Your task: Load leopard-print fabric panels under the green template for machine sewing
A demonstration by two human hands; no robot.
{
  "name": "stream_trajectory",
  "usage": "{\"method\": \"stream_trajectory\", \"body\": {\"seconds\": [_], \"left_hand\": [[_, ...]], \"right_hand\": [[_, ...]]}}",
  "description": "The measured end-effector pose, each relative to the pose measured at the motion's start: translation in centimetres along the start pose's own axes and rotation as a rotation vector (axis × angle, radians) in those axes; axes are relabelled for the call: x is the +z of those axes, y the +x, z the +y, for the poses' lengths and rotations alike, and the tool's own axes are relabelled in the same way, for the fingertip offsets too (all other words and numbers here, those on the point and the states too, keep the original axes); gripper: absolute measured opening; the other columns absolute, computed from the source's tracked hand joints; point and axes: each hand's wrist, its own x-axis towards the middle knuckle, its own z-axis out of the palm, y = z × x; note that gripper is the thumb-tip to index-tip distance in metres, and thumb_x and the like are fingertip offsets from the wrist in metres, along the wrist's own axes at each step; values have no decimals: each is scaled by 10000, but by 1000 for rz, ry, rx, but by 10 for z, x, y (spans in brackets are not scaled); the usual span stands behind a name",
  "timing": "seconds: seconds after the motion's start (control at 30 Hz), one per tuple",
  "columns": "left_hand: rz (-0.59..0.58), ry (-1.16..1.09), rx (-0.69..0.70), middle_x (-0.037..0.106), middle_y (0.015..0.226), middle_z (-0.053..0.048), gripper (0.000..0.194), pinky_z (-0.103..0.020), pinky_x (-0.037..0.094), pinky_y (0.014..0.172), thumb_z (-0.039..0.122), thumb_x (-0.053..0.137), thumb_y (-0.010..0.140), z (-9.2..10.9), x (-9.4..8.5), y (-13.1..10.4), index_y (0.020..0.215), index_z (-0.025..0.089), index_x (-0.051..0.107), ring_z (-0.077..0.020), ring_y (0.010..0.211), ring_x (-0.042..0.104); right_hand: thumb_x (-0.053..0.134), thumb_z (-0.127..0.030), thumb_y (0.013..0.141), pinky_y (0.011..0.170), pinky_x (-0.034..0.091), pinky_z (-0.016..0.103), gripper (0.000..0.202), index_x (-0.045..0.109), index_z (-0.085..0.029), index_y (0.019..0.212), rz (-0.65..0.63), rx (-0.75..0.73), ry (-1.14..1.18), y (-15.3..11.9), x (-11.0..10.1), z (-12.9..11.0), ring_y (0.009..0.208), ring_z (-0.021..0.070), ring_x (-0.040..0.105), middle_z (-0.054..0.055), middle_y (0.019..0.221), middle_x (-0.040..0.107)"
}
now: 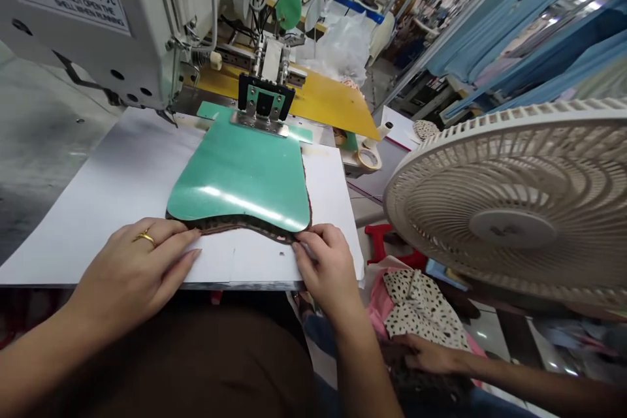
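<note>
A glossy green template [245, 173] lies over dark brown fabric [245, 225] on the white work surface [88, 209]. Only the fabric's edge shows, along the template's front and right sides. A black and metal clamp [264, 104] meets the template's far end. My left hand [142, 261], with a ring on one finger, pinches the fabric at the template's front left corner. At the front right corner my right hand [326, 261] has its thumb and finger closed on the fabric edge.
The sewing machine head [98, 26] stands at the left. A large fan [509, 209] fills the right side. A tape roll [368, 157] sits beyond the board's right corner. Another person's hand [426, 354] touches dark cloth near spotted fabric [421, 307] at lower right.
</note>
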Motion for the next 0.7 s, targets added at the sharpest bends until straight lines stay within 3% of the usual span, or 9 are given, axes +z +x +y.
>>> {"method": "stream_trajectory", "body": {"seconds": [0.1, 0.2, 0.33, 0.47, 0.53, 0.7], "left_hand": [[-14, -4, 4, 685, 965, -131, 186, -442, 492, 757, 196, 543, 932, -1, -5, 2, 1031, 106, 672, -291, 883, 609], [63, 4, 10, 690, 976, -147, 218, -438, 490, 771, 185, 538, 929, 0, -9, 7, 1051, 80, 684, -288, 874, 627], [159, 134, 33, 730, 905, -110, 163, -393, 474, 713, 181, 604, 899, 4, -6, 14, 1003, 105, 705, -262, 801, 651], [131, 227, 54, 717, 775, -62, 106, -365, 407, 598, 183, 611, 898, 7, 1, 20, 882, 136, 705, -234, 681, 631], [127, 236, 47, 681, 694, -36, 170, -362, 377, 573, 157, 569, 908, 7, -1, 21, 787, 164, 688, -225, 643, 610], [-12, 100, 87, 657, 766, -51, 341, -381, 408, 657, 237, 417, 959, 1, -25, 8, 720, 204, 658, -231, 717, 602]], "right_hand": [[588, -156, 924, 821, 439, 405, 95, 677, -188, 929, 30, -46, 1, -2, 0, -4, 967, 250, 557, 89, 1038, 614], [561, -149, 936, 842, 433, 395, 107, 650, -206, 926, 15, -54, 52, -4, 0, -7, 992, 240, 573, 69, 1039, 651], [519, -158, 953, 797, 443, 368, 114, 606, -213, 905, 41, -3, 136, -2, 0, -6, 882, 214, 588, 41, 923, 673], [504, -170, 945, 711, 443, 336, 120, 588, -212, 870, 112, 19, 124, 4, 3, -5, 773, 199, 593, 30, 825, 657], [497, -176, 944, 691, 441, 326, 129, 580, -211, 853, 134, 26, 116, 5, 3, -6, 748, 194, 593, 29, 805, 651], [494, -185, 962, 711, 441, 320, 116, 570, -209, 878, 13, -13, 129, -5, -9, -16, 772, 192, 600, 26, 817, 648]]}}
